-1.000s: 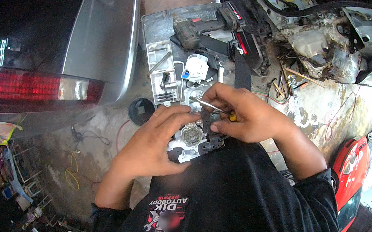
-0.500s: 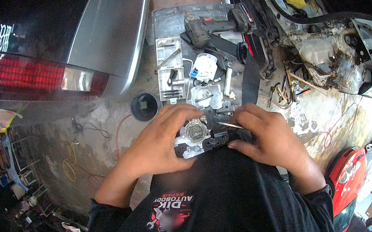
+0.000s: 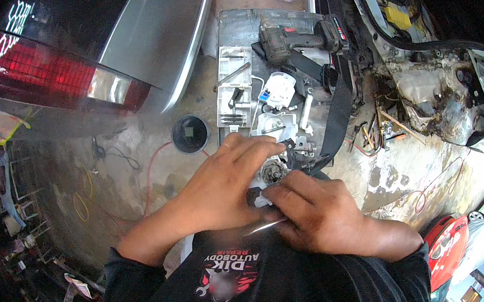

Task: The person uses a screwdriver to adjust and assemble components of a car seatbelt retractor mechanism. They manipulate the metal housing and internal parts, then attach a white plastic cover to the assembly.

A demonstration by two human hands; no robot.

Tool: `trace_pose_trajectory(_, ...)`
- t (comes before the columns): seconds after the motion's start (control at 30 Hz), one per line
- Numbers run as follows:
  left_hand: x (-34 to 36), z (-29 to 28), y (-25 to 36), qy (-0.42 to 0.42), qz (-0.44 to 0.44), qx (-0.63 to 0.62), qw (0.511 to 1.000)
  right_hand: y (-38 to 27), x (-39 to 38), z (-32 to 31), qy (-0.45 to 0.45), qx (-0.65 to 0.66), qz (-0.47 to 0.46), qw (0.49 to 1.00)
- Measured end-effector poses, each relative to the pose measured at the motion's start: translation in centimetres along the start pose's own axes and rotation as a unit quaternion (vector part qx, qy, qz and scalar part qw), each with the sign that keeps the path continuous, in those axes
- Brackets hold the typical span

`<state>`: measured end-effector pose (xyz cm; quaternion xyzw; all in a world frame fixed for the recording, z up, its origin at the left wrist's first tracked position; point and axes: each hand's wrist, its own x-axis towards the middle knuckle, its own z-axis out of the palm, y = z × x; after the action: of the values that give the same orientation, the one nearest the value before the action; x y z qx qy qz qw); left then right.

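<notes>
My left hand is closed round the left side of a seat belt retractor, held close to my shirt. A round coiled or toothed metal part shows in its pale housing. My right hand reaches across its near side, fingertips against the housing and partly covering it. A slim shiny metal tool sticks out to the left from under the right hand; its other end is hidden. Black belt webbing lies beyond the right hand. A white plastic cover and a pale open housing lie just past the retractor.
A cordless drill or driver lies at the far end of the bench. An opened bit case sits along its left edge. A dark round container stands left. Car bodies flank both sides, with a red tail light at left.
My right hand has moved left and nearer, onto the retractor's near side. The slim tool now points left beside my shirt. My left hand keeps its hold; the view has shifted slightly.
</notes>
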<state>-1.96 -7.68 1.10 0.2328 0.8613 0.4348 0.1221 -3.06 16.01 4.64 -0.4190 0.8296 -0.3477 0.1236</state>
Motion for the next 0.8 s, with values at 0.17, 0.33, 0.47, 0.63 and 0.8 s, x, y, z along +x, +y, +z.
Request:
trace_pose_trajectory(0.17,-0.2,0.0,0.4,0.015,-0.02,-0.01,1.0,0.7,-0.2,0.7,-0.008,0.032,0.012,0.999)
trace_pose_trajectory(0.33,-0.4,0.3,0.0,0.009,-0.015,-0.007,1.0,0.9,0.0,0.6,-0.036,0.044,0.006,0.998)
trace_pose_trajectory(0.47,-0.4,0.4,-0.2,0.003,-0.016,-0.004,1.0,1.0,0.2,0.5,-0.044,0.058,0.013,0.997)
trace_pose_trajectory(0.63,-0.3,0.3,0.0,0.007,-0.023,-0.005,1.0,0.7,0.7,-0.5,-0.049,0.041,0.011,0.998)
trace_pose_trajectory(0.8,0.1,0.2,0.2,0.007,-0.031,-0.017,0.999,0.7,1.7,-2.1,-0.084,-0.076,-0.039,0.993)
